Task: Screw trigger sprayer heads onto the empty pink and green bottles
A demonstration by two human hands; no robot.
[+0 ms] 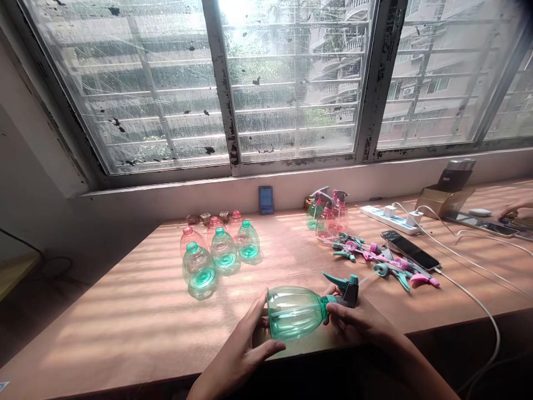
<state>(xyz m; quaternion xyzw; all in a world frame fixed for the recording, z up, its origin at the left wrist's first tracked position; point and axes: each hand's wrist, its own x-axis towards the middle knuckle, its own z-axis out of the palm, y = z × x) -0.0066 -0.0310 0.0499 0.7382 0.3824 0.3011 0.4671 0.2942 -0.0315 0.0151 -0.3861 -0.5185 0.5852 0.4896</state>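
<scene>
A clear green spray bottle (295, 314) lies sideways in the air above the table's front edge. My left hand (254, 336) cups its base, with the thumb along the lower side. At the neck, the fingers of my right hand (352, 316) close round the green collar. The dark grey and green spray head (350, 289) sits on the neck and points right, its green trigger upward. A tube shows inside the bottle. Beyond my right hand lies a heap of loose pink, green and grey spray heads (375, 255).
Open-necked green bottles (225, 250) and pink bottles (194, 238) stand at the left. Fitted spray bottles (328, 216) stand at the back. A phone (410, 250), a power strip (389, 219) and white cables occupy the right, where another person's hand (516, 210) shows.
</scene>
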